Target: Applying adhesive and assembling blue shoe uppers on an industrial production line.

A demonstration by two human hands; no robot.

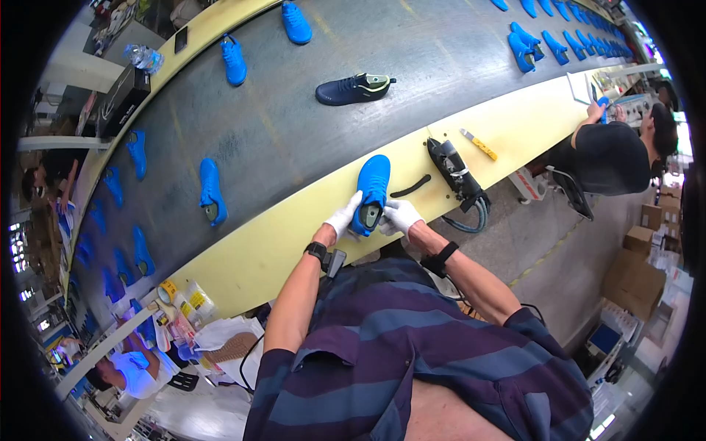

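At frame centre I see my left hand [344, 217] and right hand [400, 215], gloved fingers curled tight around a blue shoe [371, 189] on the yellow desk [279, 242].

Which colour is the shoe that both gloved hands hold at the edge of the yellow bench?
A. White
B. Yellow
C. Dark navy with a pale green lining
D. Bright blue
D: the shoe between the left hand and the right hand is bright blue, like most shoes on the belt; the one navy shoe lies apart on the belt, untouched.
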